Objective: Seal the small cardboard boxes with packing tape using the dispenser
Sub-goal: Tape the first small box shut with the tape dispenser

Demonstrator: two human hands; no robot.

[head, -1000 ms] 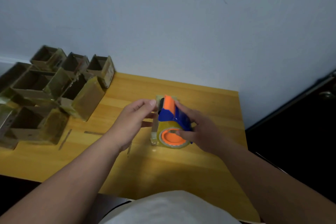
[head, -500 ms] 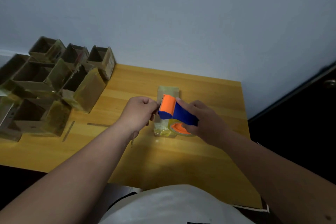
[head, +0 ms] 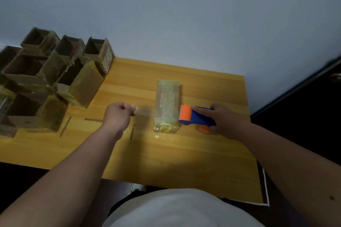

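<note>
- Head view, nearest part first: a white garment (head: pixel 177 210) fills the bottom middle, and two bare forearms reach from it over the wooden counter (head: pixel 184 156).
- At about 9 o'clock from the box, the left hand (head: pixel 118 116) is clenched. A faint blurred strip, which I judge to be tape (head: pixel 143 113), runs from its fingers toward the box, so it seems to pinch the tape end; the blur makes this not sure.
- At the middle, the small box (head: pixel 167 106) lies on the counter, long side pointing to 12 o'clock, its surface glossy with tape.
- At 3 o'clock, just beside the box, the right hand (head: pixel 224 120) grasps the blue and orange dispenser (head: pixel 195 117), low near the counter.
- The step in hand, as I judge, is pulling a length of tape across the box. The next move calls for pressing the tape down on the box and cutting it with the dispenser blade, while the tape is kept tight.
- Compared with half a second earlier, the hands were close together over the box; now they are well apart, left hand moved to 9 o'clock, dispenser moved to 3 o'clock, and the box top is uncovered.
- Far, at 10 o'clock, a group of open cardboard boxes (head: pixel 55 79) stands by the wall (head: pixel 184 14).
</note>
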